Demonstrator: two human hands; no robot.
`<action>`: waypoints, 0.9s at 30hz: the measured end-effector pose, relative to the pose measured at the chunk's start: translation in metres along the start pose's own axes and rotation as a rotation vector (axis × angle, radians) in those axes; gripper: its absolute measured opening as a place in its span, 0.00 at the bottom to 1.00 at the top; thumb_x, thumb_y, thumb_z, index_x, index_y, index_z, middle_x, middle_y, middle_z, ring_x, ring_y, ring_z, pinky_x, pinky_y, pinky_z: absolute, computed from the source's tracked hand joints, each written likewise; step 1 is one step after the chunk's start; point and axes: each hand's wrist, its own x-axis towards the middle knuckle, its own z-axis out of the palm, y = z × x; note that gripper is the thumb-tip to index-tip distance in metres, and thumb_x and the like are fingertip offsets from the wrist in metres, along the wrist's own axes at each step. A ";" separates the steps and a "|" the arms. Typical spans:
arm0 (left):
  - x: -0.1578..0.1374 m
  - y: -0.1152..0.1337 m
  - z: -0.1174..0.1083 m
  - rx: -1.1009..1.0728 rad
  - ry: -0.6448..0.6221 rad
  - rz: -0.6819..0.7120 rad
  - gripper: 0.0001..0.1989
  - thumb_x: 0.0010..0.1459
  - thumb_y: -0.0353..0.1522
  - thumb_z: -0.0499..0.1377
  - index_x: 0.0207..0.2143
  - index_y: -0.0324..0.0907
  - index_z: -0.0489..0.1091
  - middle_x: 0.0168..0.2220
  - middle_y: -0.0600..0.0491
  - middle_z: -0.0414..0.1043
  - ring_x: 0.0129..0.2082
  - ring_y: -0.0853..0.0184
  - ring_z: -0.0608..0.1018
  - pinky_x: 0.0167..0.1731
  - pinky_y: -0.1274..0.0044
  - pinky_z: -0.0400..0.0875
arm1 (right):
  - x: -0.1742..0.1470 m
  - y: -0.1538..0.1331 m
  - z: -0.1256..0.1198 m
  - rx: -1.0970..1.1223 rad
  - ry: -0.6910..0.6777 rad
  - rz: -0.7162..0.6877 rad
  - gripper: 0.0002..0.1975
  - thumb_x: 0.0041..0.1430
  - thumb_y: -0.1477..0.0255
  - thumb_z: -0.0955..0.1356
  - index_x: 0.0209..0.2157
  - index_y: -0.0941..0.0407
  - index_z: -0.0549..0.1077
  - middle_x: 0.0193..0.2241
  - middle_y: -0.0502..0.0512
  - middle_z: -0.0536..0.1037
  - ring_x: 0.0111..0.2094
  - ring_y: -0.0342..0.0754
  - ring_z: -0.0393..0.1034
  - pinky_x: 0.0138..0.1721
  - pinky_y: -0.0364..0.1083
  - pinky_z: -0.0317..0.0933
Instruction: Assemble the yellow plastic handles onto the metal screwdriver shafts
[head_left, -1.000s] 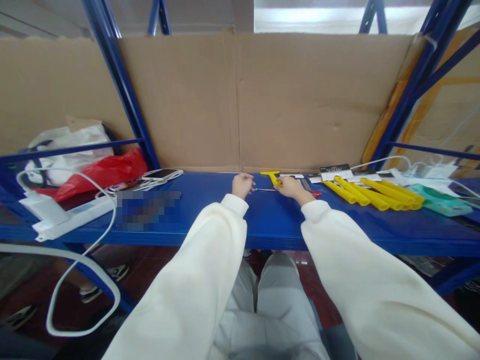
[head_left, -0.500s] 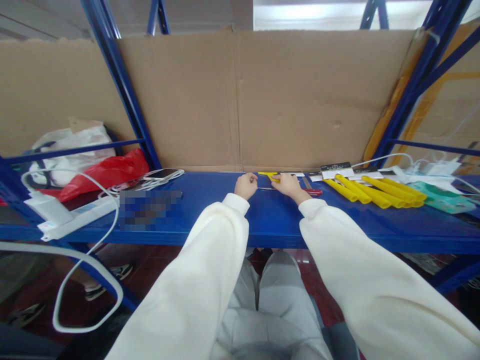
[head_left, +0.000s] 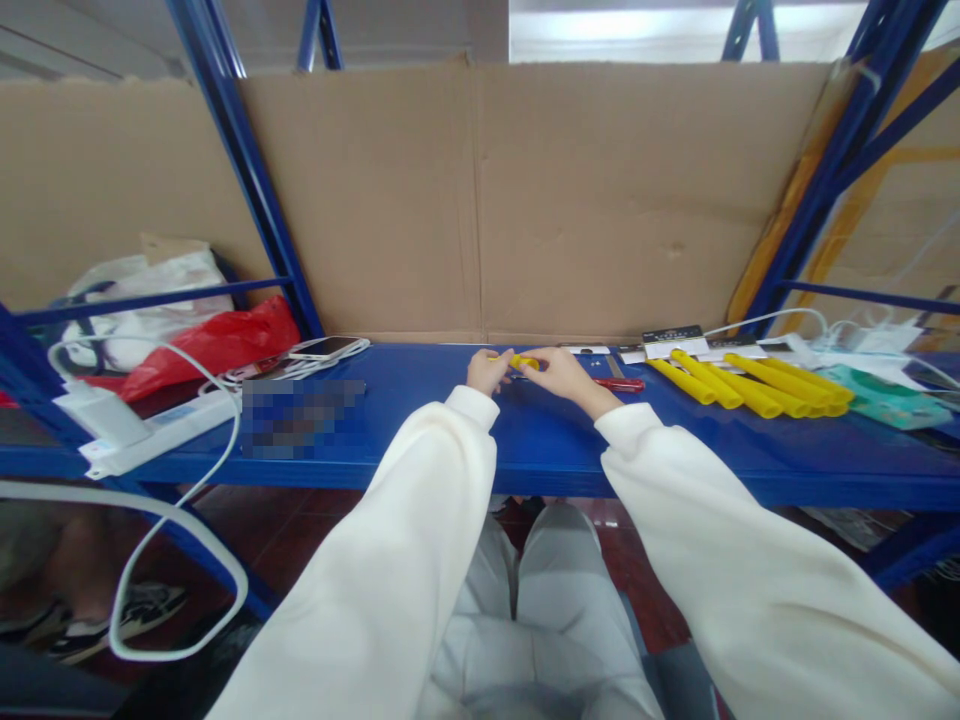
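A short length of a yellow tube shows between my two hands, over the back of the blue shelf. My left hand is closed around its left end, where a bit of yellow shows at the fingers. With fingers and thumb, my right hand pinches the other end. My fingers hide much of the piece. Just right of my right wrist lies a red-handled tool, its kind unclear, partly hidden by that hand. Several yellow tubes lie side by side farther right, with black-and-white cards behind them.
A cardboard sheet walls off the back of the blue shelf. On the left are a white power strip, a phone with cables, and a red bag. A green package lies far right. Another person's shoes show below left.
My hands have come together, with the yellow piece lifted off the shelf and now held between them. Below left, the other person's feet have shifted.
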 end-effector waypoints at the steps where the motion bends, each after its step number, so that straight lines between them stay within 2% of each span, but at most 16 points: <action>1: -0.001 0.002 0.000 -0.039 -0.008 -0.030 0.17 0.63 0.34 0.63 0.51 0.32 0.69 0.31 0.47 0.80 0.20 0.72 0.77 0.15 0.83 0.58 | 0.000 0.001 0.000 0.037 -0.007 -0.033 0.15 0.62 0.70 0.68 0.47 0.57 0.83 0.45 0.58 0.84 0.46 0.53 0.79 0.50 0.47 0.67; 4: -0.004 0.006 -0.001 -0.153 -0.048 -0.109 0.15 0.64 0.32 0.63 0.49 0.32 0.70 0.25 0.52 0.76 0.19 0.72 0.75 0.18 0.83 0.62 | -0.001 0.003 0.002 0.131 -0.003 -0.090 0.15 0.61 0.70 0.69 0.47 0.56 0.83 0.44 0.57 0.85 0.43 0.51 0.79 0.47 0.46 0.68; 7: -0.006 0.009 -0.002 -0.257 -0.128 -0.161 0.08 0.64 0.31 0.63 0.42 0.33 0.73 0.20 0.55 0.71 0.18 0.72 0.74 0.21 0.81 0.68 | -0.002 0.004 0.003 0.188 -0.024 -0.073 0.13 0.61 0.70 0.69 0.45 0.55 0.83 0.42 0.56 0.85 0.39 0.49 0.79 0.44 0.46 0.68; 10: -0.007 0.010 -0.003 -0.328 -0.198 -0.201 0.05 0.64 0.28 0.62 0.35 0.34 0.75 0.19 0.55 0.70 0.17 0.73 0.73 0.21 0.82 0.68 | -0.002 0.003 0.004 0.217 -0.053 -0.054 0.12 0.60 0.70 0.70 0.43 0.55 0.84 0.39 0.55 0.85 0.36 0.49 0.78 0.43 0.46 0.69; 14: -0.006 0.009 -0.002 -0.359 -0.247 -0.216 0.08 0.66 0.26 0.58 0.36 0.33 0.76 0.18 0.54 0.70 0.17 0.73 0.72 0.18 0.83 0.65 | -0.002 0.004 0.003 0.247 -0.054 -0.043 0.11 0.59 0.72 0.70 0.42 0.55 0.84 0.39 0.56 0.85 0.37 0.50 0.79 0.45 0.48 0.70; 18: -0.002 0.006 0.000 -0.286 -0.233 -0.214 0.09 0.66 0.25 0.56 0.39 0.32 0.77 0.18 0.54 0.70 0.16 0.72 0.72 0.16 0.83 0.62 | 0.001 0.009 0.000 0.312 -0.028 0.032 0.10 0.59 0.70 0.70 0.39 0.55 0.84 0.39 0.56 0.85 0.39 0.50 0.79 0.46 0.49 0.71; 23: 0.001 0.006 0.002 -0.150 -0.178 -0.210 0.09 0.64 0.25 0.56 0.41 0.37 0.77 0.19 0.56 0.71 0.16 0.71 0.73 0.15 0.82 0.60 | 0.007 0.032 -0.004 0.327 0.146 0.249 0.12 0.59 0.71 0.68 0.38 0.58 0.83 0.38 0.58 0.85 0.37 0.50 0.78 0.45 0.50 0.72; 27: -0.001 0.008 0.001 -0.198 -0.134 -0.152 0.08 0.62 0.23 0.56 0.40 0.36 0.75 0.20 0.54 0.71 0.15 0.71 0.73 0.15 0.82 0.60 | 0.011 0.052 -0.007 0.310 0.357 0.456 0.15 0.57 0.73 0.67 0.44 0.59 0.80 0.44 0.61 0.83 0.47 0.53 0.76 0.54 0.54 0.68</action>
